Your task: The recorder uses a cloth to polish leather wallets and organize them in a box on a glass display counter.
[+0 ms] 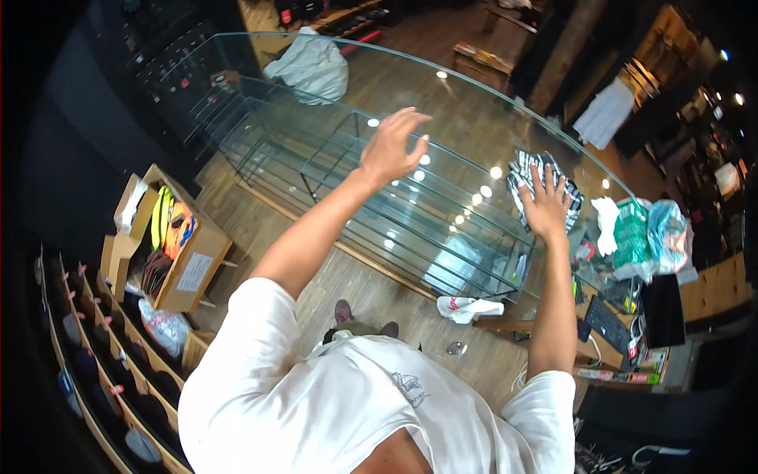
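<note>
1. Has the right hand (546, 210) laid palm-down on a crumpled black-and-white patterned cloth (574, 199), on top of a long, clear-glass display table (466, 118), toward its right end.
2. Spreads the right fingers wide and nearly flat across the cloth, covering rather than gripping; leaves folds of fabric showing past the fingertips and beside the palm.
3. Holds the left hand (393, 150) out over the middle stretch of the table, well apart from the cloth, with fingers loosely curled, thumb apart and nothing visible in the grasp. Cannot tell from this view of touch or clearance above the glass.
4. Done, to judge from the layout: getting the cloth onto the glass and under the right palm.
5. Not yet done, by the same judgement: coming away from the cloth or setting it aside.
6. Seems under way rather than finished. Cannot fix a share of progress: shows light reflections across the glass, but no clear boundary between handled and unhandled areas.
7. Shows, to the right of the cloth, a shiny green plastic bag (632, 237) beside a crumpled, clear-bluish plastic bag (669, 229), both apart from the right hand.
</note>
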### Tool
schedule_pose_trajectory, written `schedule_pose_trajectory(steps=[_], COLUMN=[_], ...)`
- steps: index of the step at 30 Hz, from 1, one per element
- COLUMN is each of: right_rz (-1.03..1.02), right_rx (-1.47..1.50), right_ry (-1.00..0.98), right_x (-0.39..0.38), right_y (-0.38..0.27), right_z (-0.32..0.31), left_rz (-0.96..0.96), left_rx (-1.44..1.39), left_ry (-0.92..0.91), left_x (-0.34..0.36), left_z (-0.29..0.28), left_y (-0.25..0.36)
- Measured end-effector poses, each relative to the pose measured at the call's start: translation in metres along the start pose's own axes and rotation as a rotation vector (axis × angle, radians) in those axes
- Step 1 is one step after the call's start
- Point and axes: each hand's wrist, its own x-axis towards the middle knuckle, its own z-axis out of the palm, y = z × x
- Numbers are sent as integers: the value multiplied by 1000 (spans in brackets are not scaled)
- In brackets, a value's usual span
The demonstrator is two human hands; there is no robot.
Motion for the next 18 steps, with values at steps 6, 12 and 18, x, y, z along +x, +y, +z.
schedule_pose_trajectory(steps=[6, 12, 18], right_rz=[-318, 12, -266], right_rx=[9, -149, 63], right_ry=[90, -37, 431], right_x=[-44, 23, 15], right_y=[19, 45, -97], right_z=[11, 29, -4], left_rz=[-50, -5, -160], left_rx=[-75, -330, -305], left_ry=[-27, -11, -44], left_x=[-14, -22, -99], left_z=[-3, -15, -147], left_y=[-9, -4, -42])
